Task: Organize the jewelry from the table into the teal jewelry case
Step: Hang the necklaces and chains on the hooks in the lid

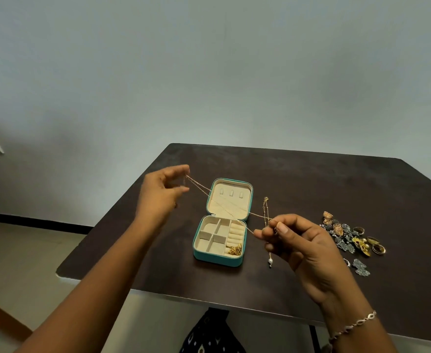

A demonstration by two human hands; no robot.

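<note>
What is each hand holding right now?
Left hand: pinches one end of the thin gold chain.
Right hand: pinches the same chain's other end.

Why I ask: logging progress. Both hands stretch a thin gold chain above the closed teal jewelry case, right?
Not closed: the head view shows the teal jewelry case lying open. The left hand and right hand do stretch the thin gold chain above it.

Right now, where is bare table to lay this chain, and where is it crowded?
Bare: the table behind the teal case, and the near strip in front of it. Crowded: the earring and ring pile at right, with the pearl chain lying between it and the case. The thin gold chain stretches over the case.
</note>
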